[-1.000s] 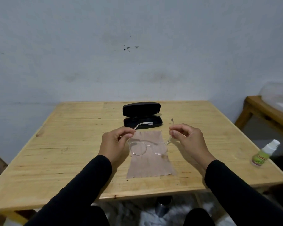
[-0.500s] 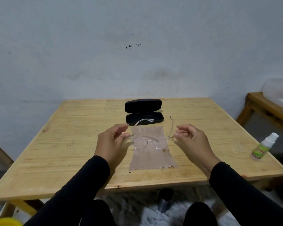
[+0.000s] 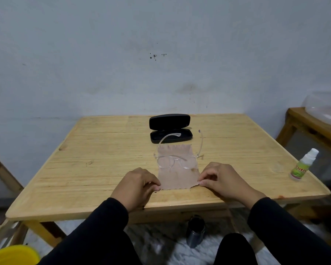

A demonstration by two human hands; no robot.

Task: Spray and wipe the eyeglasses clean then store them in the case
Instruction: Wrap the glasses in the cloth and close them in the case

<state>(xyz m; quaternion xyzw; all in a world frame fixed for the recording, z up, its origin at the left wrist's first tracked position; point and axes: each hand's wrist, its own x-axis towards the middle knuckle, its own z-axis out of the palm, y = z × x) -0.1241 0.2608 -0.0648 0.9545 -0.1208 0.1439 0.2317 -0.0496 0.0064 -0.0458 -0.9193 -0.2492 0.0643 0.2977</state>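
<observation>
Clear-framed eyeglasses (image 3: 177,160) rest on a tan wiping cloth (image 3: 178,176) in the middle of the wooden table (image 3: 84,169), temples unfolded and pointing away from me. Behind them a black glasses case (image 3: 170,129) lies open, lid up. My left hand (image 3: 139,186) pinches the cloth's near left corner. My right hand (image 3: 222,180) pinches the near right corner. A small spray bottle (image 3: 303,165) with a green label and white cap stands near the table's right edge.
A second wooden table (image 3: 313,127) with a clear plastic dome (image 3: 325,108) stands at the right. A dark bottle (image 3: 195,232) stands on the floor under the table. A yellow tub (image 3: 11,254) sits at the lower left. A grey wall rises behind the table.
Both hands let go of the eyeglasses, which now rest on the cloth. The hands moved back toward me and took hold of the cloth's near corners.
</observation>
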